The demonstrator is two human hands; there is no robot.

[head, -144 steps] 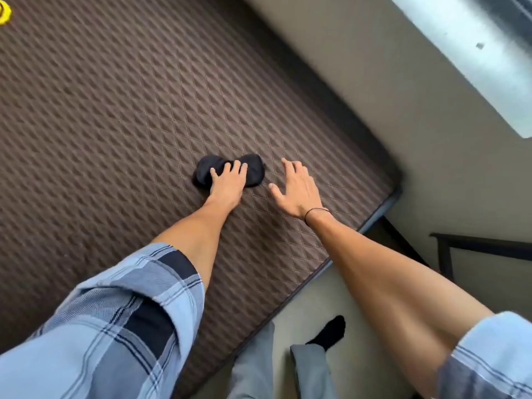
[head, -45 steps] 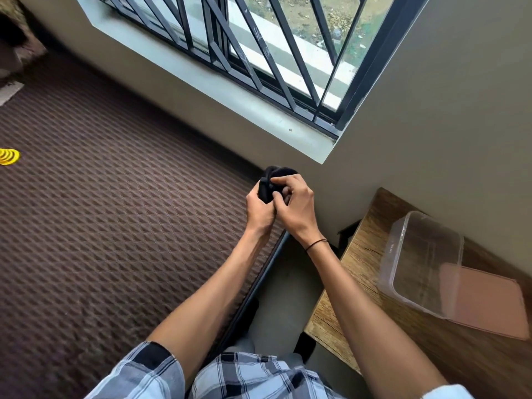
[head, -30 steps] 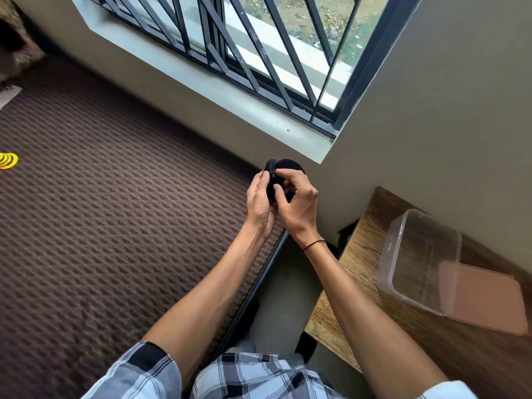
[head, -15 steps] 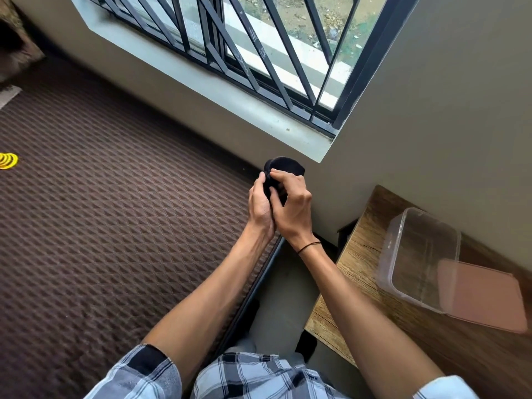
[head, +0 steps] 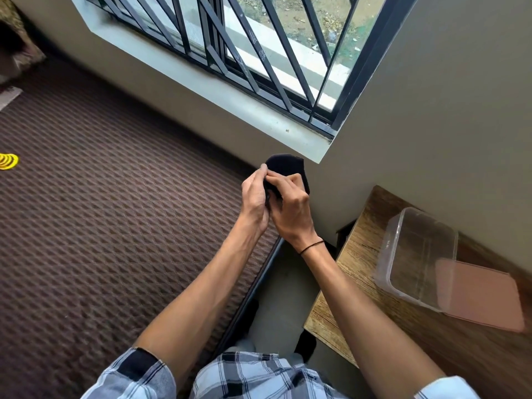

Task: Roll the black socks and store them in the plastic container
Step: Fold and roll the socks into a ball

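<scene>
No writing was legible; both hands, the left hand (head: 254,201) and right hand (head: 290,210), gripped the black socks (head: 285,165) above the brown patterned mattress's (head: 115,226) edge, beside the wooden table (head: 362,283) bearing the plastic container (head: 417,254).

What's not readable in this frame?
Head view only:
- Black socks: mostly hidden by the left hand and right hand; how far rolled is unclear.
- Plastic container: far end hidden under the pink lid.
- Yellow item: cut off by the left edge, unidentifiable.
</scene>
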